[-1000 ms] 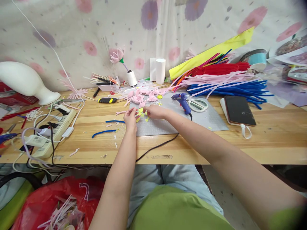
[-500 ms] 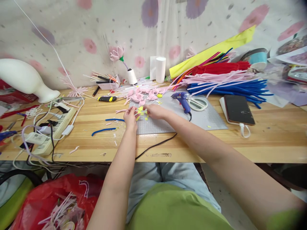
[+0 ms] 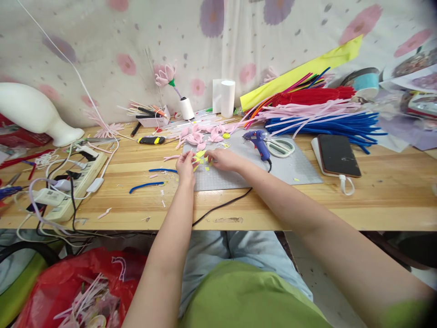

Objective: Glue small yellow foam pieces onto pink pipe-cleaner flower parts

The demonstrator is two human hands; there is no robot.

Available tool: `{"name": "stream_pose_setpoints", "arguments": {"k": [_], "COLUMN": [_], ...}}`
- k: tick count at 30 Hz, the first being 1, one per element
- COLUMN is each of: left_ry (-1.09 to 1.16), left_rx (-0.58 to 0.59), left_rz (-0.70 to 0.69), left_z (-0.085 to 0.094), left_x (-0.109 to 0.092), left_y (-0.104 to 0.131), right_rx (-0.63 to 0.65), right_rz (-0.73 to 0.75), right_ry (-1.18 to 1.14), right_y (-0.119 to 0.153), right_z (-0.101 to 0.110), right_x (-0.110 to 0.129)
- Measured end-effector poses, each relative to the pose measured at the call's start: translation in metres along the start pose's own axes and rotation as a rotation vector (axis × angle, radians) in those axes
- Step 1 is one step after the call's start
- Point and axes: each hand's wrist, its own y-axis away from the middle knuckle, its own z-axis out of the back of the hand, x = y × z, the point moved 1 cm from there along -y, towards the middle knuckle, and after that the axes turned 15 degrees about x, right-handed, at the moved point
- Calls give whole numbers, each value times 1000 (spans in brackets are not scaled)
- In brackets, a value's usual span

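My left hand [image 3: 186, 165] is closed in a pinch at the left edge of the grey cutting mat [image 3: 232, 180]. A tiny pale bit shows at its fingertips, too small to name. To its right, my right hand [image 3: 221, 159] reaches down with curled fingers among small yellow cut pieces [image 3: 200, 154] on the mat. Whether a piece is between those fingers is hidden. Just beyond both hands lie pink fuzzy petal shapes [image 3: 195, 138]. Two short blue pipe cleaners [image 3: 146, 186] rest on the wood left of my left hand.
A purple glue gun [image 3: 260, 145] and white-handled scissors [image 3: 280, 147] lie on the mat's right half. Bundles of blue pipe cleaners [image 3: 324, 126] and red ones are behind. A phone [image 3: 339, 155] sits at right, a power strip [image 3: 80, 187] at left, a utility knife [image 3: 151, 140] between.
My right hand's fingers have drawn slightly right and curled more over the yellow pieces. My left hand keeps its pinch in nearly the same spot. The whole view has shifted slightly.
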Motion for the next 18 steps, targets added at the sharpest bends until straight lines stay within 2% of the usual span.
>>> {"name": "stream_pose_setpoints", "arguments": {"k": [4,7,9,13,16,18], "left_ry": [0,5,6,-9,-68,-115], "left_rx": [-3,7,17,57,149,234], "left_rz": [6,0,-7,-13,-8,6], "left_z": [-1,0,0,0,-4,-8], "left_x": [-1,0,1,3,4,6], "left_y": [1,1,0,1,6,10], "right_rx": [-13,-108,-195,-321,-342,-357], "right_rz": [-25,-31,-45,-98,-83,-94], "right_ry": [158,68,-109,-611,-954,-1084], "right_y": [1,2,2,4,12,19], "right_z": [-2,-3,-4,-4,-5,-7], "right_x": [6,5,1,-9,-13,-15]}}
